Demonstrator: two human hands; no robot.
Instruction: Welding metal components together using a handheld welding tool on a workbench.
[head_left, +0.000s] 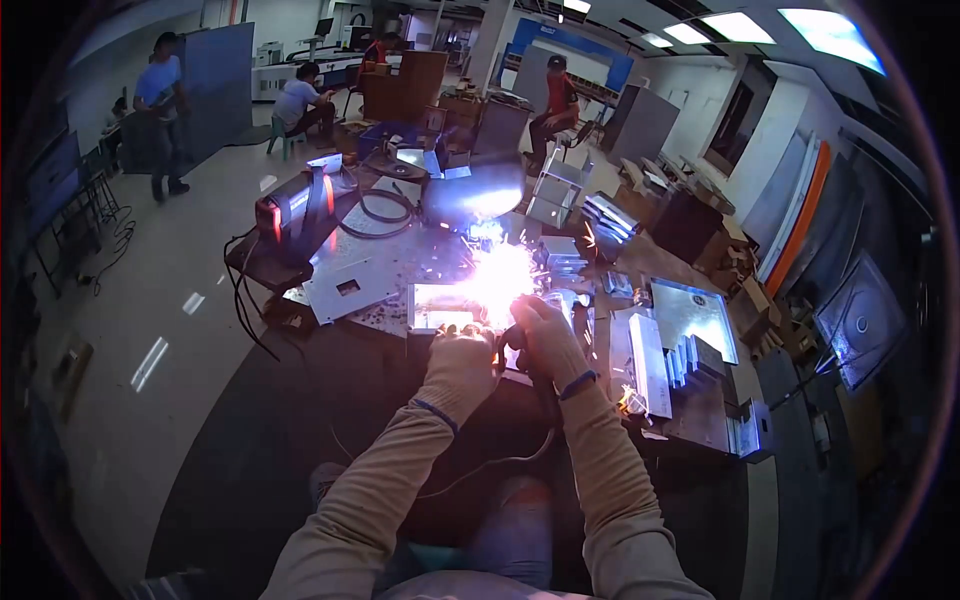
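My right hand [550, 345], in a pale glove, is closed round a dark welding torch [512, 352]. A dark cable [547, 400] hangs below that hand. Just beyond my hands a glaring welding arc [500, 275] throws sparks and washes out the torch tip and the seam. My left hand [462, 372], gloved too, has its fingers curled at the near edge of a brightly lit sheet-metal part [428, 305]. Glare partly hides those fingertips. Beyond the arc, a dark rounded thing [470, 200] catches the light; its kind is unclear.
A flat plate with a cutout [350, 290] lies at the left, near a black and red machine [295, 205]. On the right are a long metal bar [650, 365], a shiny panel [700, 310] and several stacked metal pieces. Several people are farther back, one standing [160, 95].
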